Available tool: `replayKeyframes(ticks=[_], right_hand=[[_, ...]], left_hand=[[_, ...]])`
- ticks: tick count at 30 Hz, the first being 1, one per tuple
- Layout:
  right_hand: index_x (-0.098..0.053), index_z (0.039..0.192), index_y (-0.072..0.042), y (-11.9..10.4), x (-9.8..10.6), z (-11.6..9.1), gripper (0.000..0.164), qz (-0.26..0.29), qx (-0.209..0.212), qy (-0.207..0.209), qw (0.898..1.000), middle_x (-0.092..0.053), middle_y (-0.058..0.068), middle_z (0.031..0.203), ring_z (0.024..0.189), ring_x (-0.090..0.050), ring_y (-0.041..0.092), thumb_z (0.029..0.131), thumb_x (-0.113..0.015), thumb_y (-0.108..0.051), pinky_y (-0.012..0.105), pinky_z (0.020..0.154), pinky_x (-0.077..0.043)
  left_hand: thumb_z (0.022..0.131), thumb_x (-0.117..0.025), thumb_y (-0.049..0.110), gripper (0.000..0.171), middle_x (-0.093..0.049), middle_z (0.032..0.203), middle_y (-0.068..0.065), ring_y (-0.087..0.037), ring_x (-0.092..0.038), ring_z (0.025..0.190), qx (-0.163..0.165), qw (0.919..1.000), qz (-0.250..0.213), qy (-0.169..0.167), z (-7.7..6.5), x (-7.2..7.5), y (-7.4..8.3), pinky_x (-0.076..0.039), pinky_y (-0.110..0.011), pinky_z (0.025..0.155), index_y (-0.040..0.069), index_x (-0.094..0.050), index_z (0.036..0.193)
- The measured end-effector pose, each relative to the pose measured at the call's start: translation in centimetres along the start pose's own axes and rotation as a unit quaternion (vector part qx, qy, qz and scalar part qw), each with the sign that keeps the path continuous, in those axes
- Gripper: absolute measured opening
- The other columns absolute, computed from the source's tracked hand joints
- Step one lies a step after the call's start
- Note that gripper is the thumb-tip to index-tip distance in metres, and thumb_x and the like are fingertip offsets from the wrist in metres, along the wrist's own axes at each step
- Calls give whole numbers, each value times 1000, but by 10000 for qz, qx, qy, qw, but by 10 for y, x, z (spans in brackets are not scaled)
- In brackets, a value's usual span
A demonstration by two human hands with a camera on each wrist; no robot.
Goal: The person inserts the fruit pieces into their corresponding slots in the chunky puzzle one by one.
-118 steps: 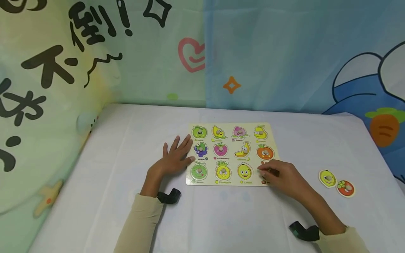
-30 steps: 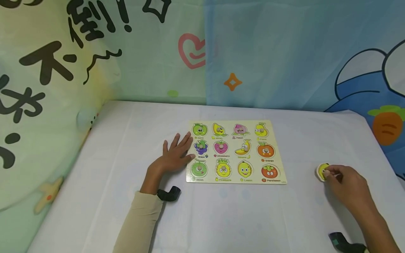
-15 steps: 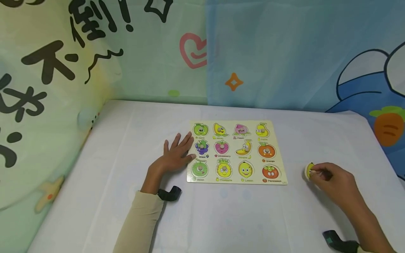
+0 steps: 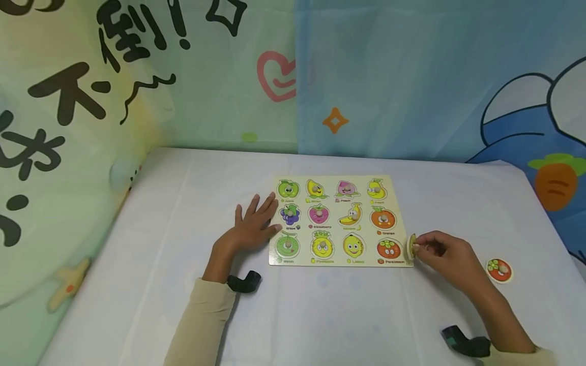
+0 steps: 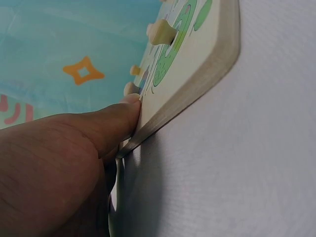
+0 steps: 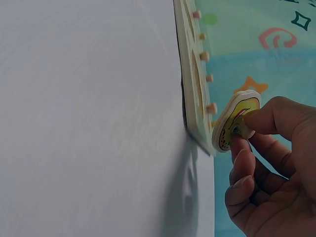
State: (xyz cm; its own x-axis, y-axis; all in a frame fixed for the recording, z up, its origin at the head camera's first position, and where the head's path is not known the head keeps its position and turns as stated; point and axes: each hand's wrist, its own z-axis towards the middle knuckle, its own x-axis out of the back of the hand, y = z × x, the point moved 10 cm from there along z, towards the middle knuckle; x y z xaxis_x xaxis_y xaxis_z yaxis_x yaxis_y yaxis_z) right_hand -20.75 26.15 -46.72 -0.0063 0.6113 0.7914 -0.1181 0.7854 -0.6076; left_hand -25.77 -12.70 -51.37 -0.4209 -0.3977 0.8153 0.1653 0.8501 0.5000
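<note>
My right hand (image 4: 446, 256) pinches a yellow lemon puzzle piece (image 4: 411, 247) by its small wooden knob. In the right wrist view the lemon piece (image 6: 239, 121) is tilted on edge, thumb and fingertips at its knob. It overlaps the lower right corner of the pale yellow fruit knob puzzle board (image 4: 407, 226) in the head view. My left hand (image 4: 249, 229) lies at the board's left edge with fingers spread, and its thumb (image 5: 121, 116) rests on the board's edge. A red persimmon puzzle piece (image 4: 499, 270) lies on the table, right of my right hand.
The white-covered table (image 4: 348, 315) carries the board, which shows rows of fruit pictures, several with knobs. Behind stands a printed cloth backdrop (image 4: 393, 76). Black wrist devices (image 4: 244, 283) sit at both wrists.
My right hand went from the board's lower right corner out to the loose pieces, took up the lemon piece and moved it left to the board. My left hand stayed in place.
</note>
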Motion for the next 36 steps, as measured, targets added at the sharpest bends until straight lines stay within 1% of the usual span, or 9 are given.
replayKeyframes(ticks=[4,5,9,14,17,22,27,36], right_hand=[[-70,98,-5,-9,-4,4,14,101,120,-2,9999,-55,2,75,69,-47,14,86,-73,-12,21,52,-40],[-70,99,-2,-18,-2,4,15,167,109,-71,9998,-55,3,75,69,-47,15,85,-73,-8,21,52,-39],[-71,98,-5,-25,-9,8,14,245,160,-206,9994,-54,2,74,70,-47,16,85,-74,-9,22,53,-40],[-72,96,-7,-36,-23,11,13,432,248,-376,9980,-54,2,73,69,-48,16,85,-76,-10,23,53,-40],[-72,96,-7,-44,-33,13,13,568,302,-573,9963,-54,1,73,69,-49,16,84,-76,-10,22,54,-41],[-72,97,-7,-59,-46,15,13,623,399,-830,9938,-53,1,72,69,-48,17,84,-76,-10,23,53,-40],[-73,96,-7,-72,-54,19,13,616,561,-920,9923,-54,-1,71,67,-48,17,84,-75,-7,23,52,-39],[-73,93,-9,-82,-64,20,11,700,853,-916,9897,-55,-4,71,65,-48,14,83,-77,-7,22,52,-40]], left_hand=[[100,-47,45,70,3,161,11,-20,16,146,9,10000,-6,3,0,0,0,16,-56,110,24,-11,157],[100,-47,45,70,3,161,11,-21,16,146,1,10000,-8,9,0,0,0,16,-56,110,24,-11,157],[100,-47,45,70,3,161,11,-21,16,146,-18,10000,-3,6,-1,1,1,16,-56,110,23,-11,157],[100,-46,45,71,4,161,12,-20,16,146,-20,10000,10,3,-1,1,1,16,-56,110,24,-10,157],[100,-46,46,70,5,161,12,-20,16,146,-17,10000,8,-2,-1,1,1,16,-56,110,24,-9,157],[101,-46,45,70,4,161,11,-21,16,146,-39,10000,1,-12,-1,1,1,16,-56,110,23,-10,157],[101,-45,45,70,4,161,12,-21,16,146,-28,10000,10,-34,0,0,0,16,-56,110,24,-10,157],[101,-46,45,70,5,161,11,-21,17,146,-19,10000,-2,-52,0,0,0,17,-56,110,23,-10,157]])
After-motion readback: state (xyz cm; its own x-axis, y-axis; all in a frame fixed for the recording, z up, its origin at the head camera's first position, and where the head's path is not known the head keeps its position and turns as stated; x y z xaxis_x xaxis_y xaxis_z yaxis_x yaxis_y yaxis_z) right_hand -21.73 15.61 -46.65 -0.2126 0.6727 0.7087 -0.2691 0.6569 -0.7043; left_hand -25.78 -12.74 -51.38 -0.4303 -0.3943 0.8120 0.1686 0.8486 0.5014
